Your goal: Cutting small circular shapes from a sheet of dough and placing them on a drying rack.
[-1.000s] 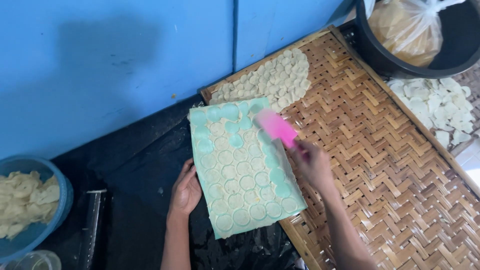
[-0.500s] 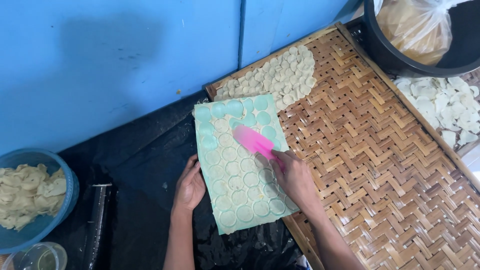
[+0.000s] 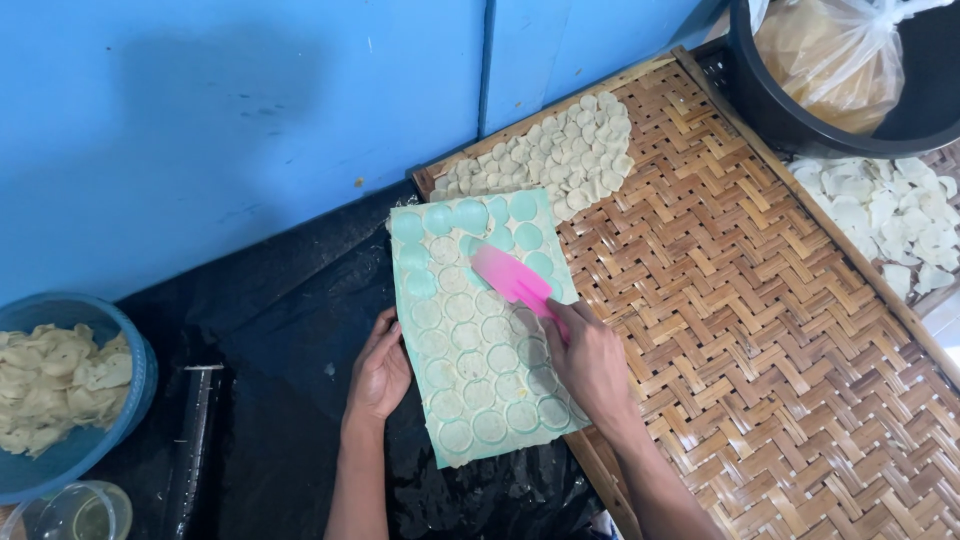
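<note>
head view: my right hand [image 3: 590, 362] clenched on pink spatula [image 3: 512, 279], blade over green mold sheet [image 3: 480, 330]; left hand [image 3: 378, 368] flat, released, steadying sheet's left edge; woven tray [image 3: 760, 330] right of sheet.

Upper right: a clear plastic bag [image 3: 835, 60], bulging and crumpled, filled with pale yellow-tan contents, sits inside a round black tub [image 3: 790, 115]. No labels, signs or screens are visible elsewhere.

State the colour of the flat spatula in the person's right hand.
Bright pink flat spatula, seen clearly in the head view.
</note>
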